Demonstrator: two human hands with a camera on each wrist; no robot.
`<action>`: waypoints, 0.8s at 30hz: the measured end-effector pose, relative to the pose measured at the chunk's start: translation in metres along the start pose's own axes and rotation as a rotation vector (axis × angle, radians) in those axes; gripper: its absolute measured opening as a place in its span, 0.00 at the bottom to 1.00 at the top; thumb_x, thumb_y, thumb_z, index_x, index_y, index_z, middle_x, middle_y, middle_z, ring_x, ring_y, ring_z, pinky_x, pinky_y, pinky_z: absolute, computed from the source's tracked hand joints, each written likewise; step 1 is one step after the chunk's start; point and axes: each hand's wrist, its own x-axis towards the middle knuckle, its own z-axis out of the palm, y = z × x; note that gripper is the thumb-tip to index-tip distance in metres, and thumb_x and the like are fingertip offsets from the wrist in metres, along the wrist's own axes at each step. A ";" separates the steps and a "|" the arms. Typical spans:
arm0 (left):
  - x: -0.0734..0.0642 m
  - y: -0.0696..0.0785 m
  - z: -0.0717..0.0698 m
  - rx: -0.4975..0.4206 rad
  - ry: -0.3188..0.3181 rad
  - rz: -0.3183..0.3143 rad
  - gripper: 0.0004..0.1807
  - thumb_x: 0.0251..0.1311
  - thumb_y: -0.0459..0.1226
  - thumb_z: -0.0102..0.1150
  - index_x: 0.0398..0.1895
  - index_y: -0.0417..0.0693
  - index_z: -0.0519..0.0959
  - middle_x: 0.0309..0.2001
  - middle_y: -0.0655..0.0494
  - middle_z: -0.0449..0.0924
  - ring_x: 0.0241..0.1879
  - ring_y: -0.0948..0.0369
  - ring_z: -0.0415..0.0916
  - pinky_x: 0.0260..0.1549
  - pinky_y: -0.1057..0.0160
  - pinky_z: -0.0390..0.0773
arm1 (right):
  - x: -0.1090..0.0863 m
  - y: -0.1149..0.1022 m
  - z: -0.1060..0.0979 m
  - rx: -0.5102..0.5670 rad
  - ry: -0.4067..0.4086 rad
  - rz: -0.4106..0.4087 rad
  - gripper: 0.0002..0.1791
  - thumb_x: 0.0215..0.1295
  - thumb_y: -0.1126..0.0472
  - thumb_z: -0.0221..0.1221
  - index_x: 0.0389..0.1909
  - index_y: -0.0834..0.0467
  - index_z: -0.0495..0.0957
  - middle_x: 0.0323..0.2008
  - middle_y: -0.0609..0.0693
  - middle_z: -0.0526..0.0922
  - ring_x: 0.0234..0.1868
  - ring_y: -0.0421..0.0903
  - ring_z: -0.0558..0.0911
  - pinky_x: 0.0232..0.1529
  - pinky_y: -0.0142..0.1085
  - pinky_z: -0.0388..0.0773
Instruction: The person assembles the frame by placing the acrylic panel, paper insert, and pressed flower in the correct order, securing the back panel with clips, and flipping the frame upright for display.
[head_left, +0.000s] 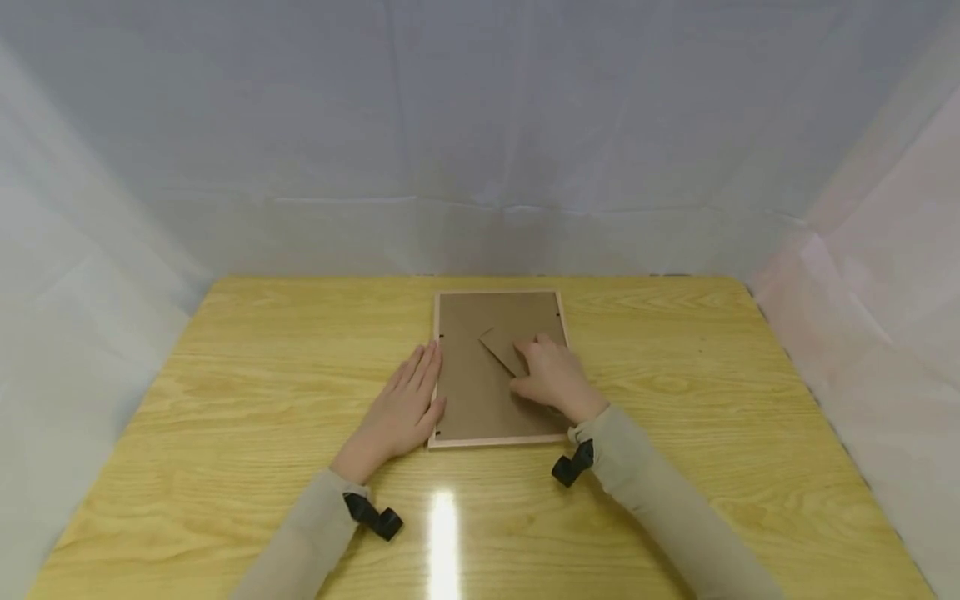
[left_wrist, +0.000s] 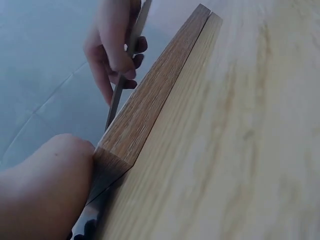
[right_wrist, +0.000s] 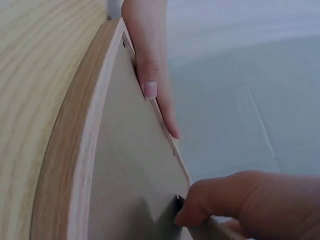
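Note:
A picture frame (head_left: 495, 441) lies back side up on the table, its brown backing board (head_left: 468, 396) facing me. From the board a stand leg (head_left: 498, 343) rises at a slant, and my right hand (head_left: 557, 377) pinches it between thumb and fingers. My left hand (head_left: 405, 407) rests along the frame's left side, fingers straight and thumb over the rim. In the left wrist view the raised leg (left_wrist: 118, 95) shows beyond the wooden edge (left_wrist: 155, 90). The right wrist view has the left hand (right_wrist: 150, 60) against the far rim; the leg is mostly hidden by my right hand.
Small dark tabs (head_left: 558, 315) sit along the frame's inner edges. The wood-grain table (head_left: 262, 400) spreads out on both sides of the frame. Pale sheeting (head_left: 480, 125) hangs behind the table and on the left and right. Each wrist carries a black camera mount (head_left: 372, 517).

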 end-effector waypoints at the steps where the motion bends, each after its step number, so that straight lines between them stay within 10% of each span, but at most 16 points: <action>1: 0.001 0.000 0.000 -0.002 0.002 0.003 0.37 0.76 0.45 0.35 0.78 0.34 0.40 0.79 0.41 0.36 0.77 0.45 0.35 0.73 0.47 0.44 | 0.002 0.000 -0.001 0.011 0.006 0.008 0.35 0.58 0.54 0.66 0.66 0.63 0.72 0.57 0.66 0.75 0.50 0.59 0.80 0.45 0.52 0.80; 11: 0.001 0.005 -0.007 -0.030 0.032 0.009 0.36 0.76 0.42 0.40 0.76 0.28 0.44 0.77 0.35 0.39 0.77 0.42 0.39 0.73 0.47 0.47 | 0.008 -0.005 -0.015 0.112 0.028 0.042 0.34 0.55 0.55 0.67 0.63 0.64 0.75 0.57 0.66 0.77 0.55 0.58 0.77 0.45 0.52 0.79; 24: 0.003 0.010 -0.022 0.005 0.043 0.001 0.57 0.67 0.63 0.49 0.77 0.34 0.35 0.79 0.40 0.26 0.77 0.44 0.30 0.73 0.46 0.45 | -0.009 -0.015 -0.032 0.043 0.149 -0.043 0.32 0.59 0.56 0.65 0.65 0.60 0.75 0.49 0.65 0.75 0.33 0.50 0.75 0.28 0.42 0.75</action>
